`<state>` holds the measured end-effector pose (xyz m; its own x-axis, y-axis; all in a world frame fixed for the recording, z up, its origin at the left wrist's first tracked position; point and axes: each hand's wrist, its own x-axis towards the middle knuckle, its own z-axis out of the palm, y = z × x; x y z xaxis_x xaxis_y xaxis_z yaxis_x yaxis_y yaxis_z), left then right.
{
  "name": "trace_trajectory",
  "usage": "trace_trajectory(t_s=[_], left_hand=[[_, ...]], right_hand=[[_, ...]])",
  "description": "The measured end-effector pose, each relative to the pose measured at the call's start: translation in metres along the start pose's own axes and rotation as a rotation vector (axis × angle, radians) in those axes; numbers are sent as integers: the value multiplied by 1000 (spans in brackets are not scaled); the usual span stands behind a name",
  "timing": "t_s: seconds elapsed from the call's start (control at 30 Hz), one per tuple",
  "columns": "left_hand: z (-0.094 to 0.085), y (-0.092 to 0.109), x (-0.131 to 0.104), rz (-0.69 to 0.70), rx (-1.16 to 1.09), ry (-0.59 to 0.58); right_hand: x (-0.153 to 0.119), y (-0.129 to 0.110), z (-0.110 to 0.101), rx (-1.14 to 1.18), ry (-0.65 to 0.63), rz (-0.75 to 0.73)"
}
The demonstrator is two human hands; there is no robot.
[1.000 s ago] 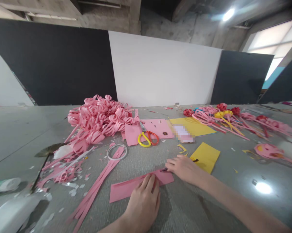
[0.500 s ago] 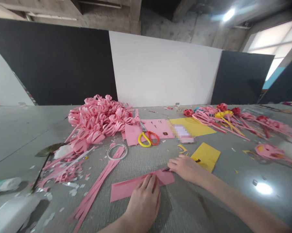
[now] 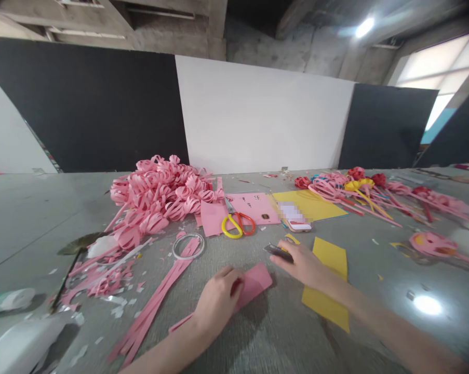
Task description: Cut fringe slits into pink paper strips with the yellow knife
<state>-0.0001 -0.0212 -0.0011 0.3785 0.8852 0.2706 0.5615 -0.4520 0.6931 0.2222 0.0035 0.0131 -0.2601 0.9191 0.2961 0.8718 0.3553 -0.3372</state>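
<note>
My left hand [image 3: 218, 296] is curled over a folded strip of pink paper [image 3: 255, 283], its fingers closed on the strip and hiding the middle of it. In my right hand [image 3: 302, 262] is a utility knife [image 3: 280, 252], dark with a bit of yellow, its blade pointing left and raised off the pink paper. Under my right wrist lies a yellow paper piece [image 3: 327, 304]. Left of my hands, long pink paper strips [image 3: 156, 311] run beneath a roll of clear tape [image 3: 188, 246]. Scissors [image 3: 238, 224] with yellow and red handles rest beyond my hands.
A heap of curled pink paper [image 3: 160, 200] stands at the back left, with paper scraps [image 3: 109, 278] before it. A phone [image 3: 295, 217] lies on a yellow sheet [image 3: 323, 205]. Paper flowers [image 3: 359, 184] are at the right; a white and green bottle [image 3: 10, 299] is at the left.
The knife has lifted off the pink paper and moved up with my right hand. My left hand has shifted left, turning the pink strip. More of the yellow piece shows under my right wrist.
</note>
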Motion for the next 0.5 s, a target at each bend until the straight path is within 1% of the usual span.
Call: trace_trajectory(t_s=[0.1, 0.17, 0.2, 0.27, 0.33, 0.4, 0.5], left_hand=[[-4, 3, 4, -72, -67, 70], [-7, 7, 6, -106, -154, 109], [-8, 10, 7, -120, -231, 116], [-11, 16, 8, -139, -416, 79], [-14, 21, 9, -152, -549, 10], [-17, 25, 10, -163, -569, -38], [-19, 28, 10, -193, -563, -46]], right_hand=[[-3, -11, -3, 222, -27, 65], [-6, -20, -5, 425, -104, 117], [-8, -24, -5, 524, -145, 148], [-11, -33, -5, 662, -183, 222], [-15, -40, -4, 712, -168, 269], [-18, -46, -3, 722, -178, 268], [-21, -51, -2, 745, -254, 252]])
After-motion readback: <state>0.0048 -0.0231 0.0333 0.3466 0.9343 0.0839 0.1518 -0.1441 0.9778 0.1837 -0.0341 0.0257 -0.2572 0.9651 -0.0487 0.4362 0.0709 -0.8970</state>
